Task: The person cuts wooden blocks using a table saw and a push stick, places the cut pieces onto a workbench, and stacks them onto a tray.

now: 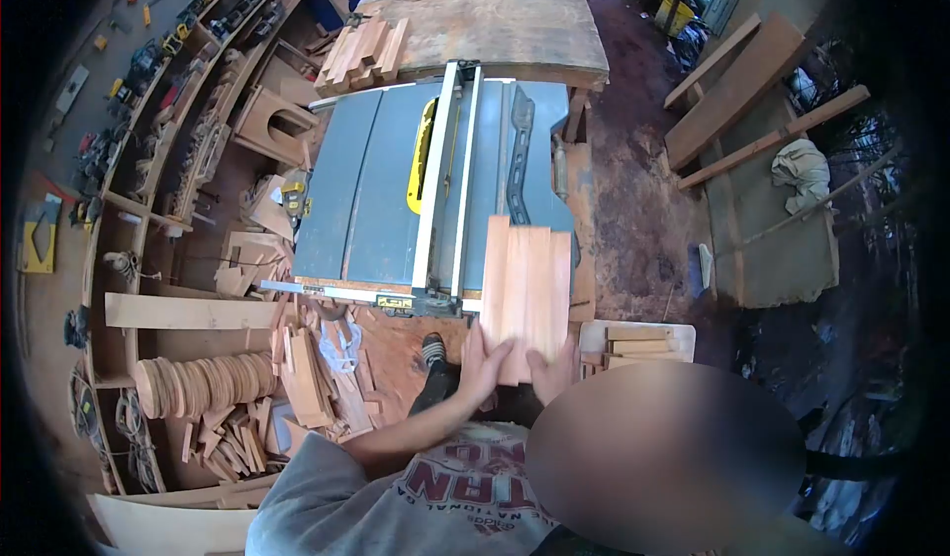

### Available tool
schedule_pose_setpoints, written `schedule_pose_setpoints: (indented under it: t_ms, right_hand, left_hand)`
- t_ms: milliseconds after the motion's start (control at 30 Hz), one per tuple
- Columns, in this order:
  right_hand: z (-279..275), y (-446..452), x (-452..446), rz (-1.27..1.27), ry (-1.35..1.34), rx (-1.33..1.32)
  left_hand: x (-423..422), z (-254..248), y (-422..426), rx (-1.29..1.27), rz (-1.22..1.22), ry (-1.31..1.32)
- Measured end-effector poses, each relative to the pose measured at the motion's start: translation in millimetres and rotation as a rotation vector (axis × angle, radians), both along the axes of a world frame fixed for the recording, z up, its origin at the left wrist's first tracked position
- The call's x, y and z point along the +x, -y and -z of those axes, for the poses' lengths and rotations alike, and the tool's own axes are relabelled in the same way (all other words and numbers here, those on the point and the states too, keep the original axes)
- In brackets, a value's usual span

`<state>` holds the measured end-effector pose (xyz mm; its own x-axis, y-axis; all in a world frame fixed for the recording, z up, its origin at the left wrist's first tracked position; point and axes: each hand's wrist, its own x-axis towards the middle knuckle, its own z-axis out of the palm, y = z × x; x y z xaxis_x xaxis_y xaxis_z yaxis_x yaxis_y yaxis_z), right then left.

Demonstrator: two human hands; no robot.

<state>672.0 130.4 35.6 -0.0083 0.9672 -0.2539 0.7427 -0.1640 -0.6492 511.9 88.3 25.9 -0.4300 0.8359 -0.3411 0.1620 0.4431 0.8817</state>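
Several pale reddish wooden strips [527, 284] lie side by side as one bundle in front of me, their far ends uneven. My left hand [481, 366] grips the near left edge of the bundle, thumb on top. On the near right edge, my right hand [555, 370] is closed in the same way. The far part of the strips overlaps the front right of a grey table saw [396, 200]; whether they rest on it I cannot tell. A long metal fence [439, 175] crosses the saw top, beside a yellow slotted insert [423, 155]. Farther right lies a dark push stick [518, 160].
A wooden workbench [524, 27] behind the saw bears stacked wood pieces [366, 49]. Tool shelves [188, 91] line the left, with offcuts [307, 378] below. A pale tray [686, 346] of wood pieces sits near my right hand. Boards [737, 91] lean at right.
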Motion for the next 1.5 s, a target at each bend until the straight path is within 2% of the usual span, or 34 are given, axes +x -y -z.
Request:
schedule_pose_setpoints:
  t_ms: [33,67,133,267,333,400,433,467,500,533,633,733,767,833,900,967,1067,1133,1200,1233,1267,1300,1333,1367,1400,1433,1500]
  right_hand:
    - [-17,-20,-6,-0.032,-0.003,-0.032]
    - [-5,-36,-12,-0.031,-0.01,0.021]
    - [4,-64,-21,-0.025,-0.016,0.084]
    - [-1,-119,-41,-0.097,-0.034,0.058]
    - [-1,-140,-49,-0.101,-0.058,0.066]
    - [-2,-155,-55,-0.271,-0.005,0.043]
    - [2,-159,-51,-0.256,-0.013,0.032]
    - [6,-162,-44,-0.284,-0.273,-0.007]
    - [11,-162,-37,-0.3,-0.535,-0.037]
    - [20,-160,-28,-0.262,-0.543,-0.039]
    - [55,-132,26,0.048,-0.663,0.304]
    - [135,-72,110,0.547,-0.709,0.132]
    - [182,-41,140,0.683,-0.605,0.195]
    - [263,33,202,0.902,-0.274,-0.038]
    - [268,83,242,1.122,0.208,-0.193]
    - [259,122,275,1.416,0.062,-0.331]
    - [316,173,307,1.603,0.072,-0.409]
    - [343,186,315,1.624,0.15,-0.402]
    - [342,183,316,1.602,0.089,-0.257]
    - [341,180,315,1.613,0.09,-0.267]
    - [339,175,311,1.627,-0.101,-0.16]
    - [335,167,306,1.629,-0.292,-0.048]
    - [330,159,299,1.64,-0.298,-0.053]
    - [323,150,290,1.527,-0.084,-0.035]
    - [317,140,283,1.402,0.123,-0.018]
    - [309,129,278,1.406,0.116,-0.021]
    - [300,111,271,1.372,0.2,-0.22]
  left_hand:
    - [-2,7,-15,-0.024,-0.065,-0.187]
    - [-16,1,-35,0.014,-0.006,-0.021]
    - [-28,10,-61,0.012,-0.02,-0.153]
    - [-46,-2,-98,-0.056,0.035,-0.045]
    - [-44,-1,-111,0.087,-0.017,-0.17]
    - [-49,-4,-125,0.167,0.014,-0.117]
    - [-45,-25,-129,0.265,0.063,-0.306]
    - [-39,-42,-130,0.367,0.119,-0.494]
    - [-32,-49,-131,0.376,0.138,-0.422]
    - [-27,-45,-130,0.371,0.177,-0.42]
    - [-5,-37,-114,0.477,0.301,-0.481]
    - [27,-41,-83,0.498,0.482,-0.557]
    - [33,-27,-69,0.487,0.599,-0.561]
    - [47,1,-42,0.471,0.736,-0.561]
    - [70,27,-24,0.246,1.022,-0.273]
    - [106,54,-21,0.128,1.126,-0.203]
    - [179,113,-43,-0.107,1.194,-0.074]
    - [227,186,-67,-0.182,1.189,-0.102]
    - [284,224,-109,0.091,1.247,-0.181]
    - [306,254,-124,0.103,1.293,-0.287]
    - [319,279,-129,0.116,1.336,-0.397]
    - [332,281,-126,0.112,1.347,-0.4]
    - [349,273,-120,0.11,1.422,-0.585]
    - [362,270,-114,0.111,1.491,-0.774]
    - [367,276,-108,0.111,1.5,-0.78]
    - [370,281,-101,0.066,1.509,-0.811]
    - [373,287,-97,0.021,1.521,-0.847]
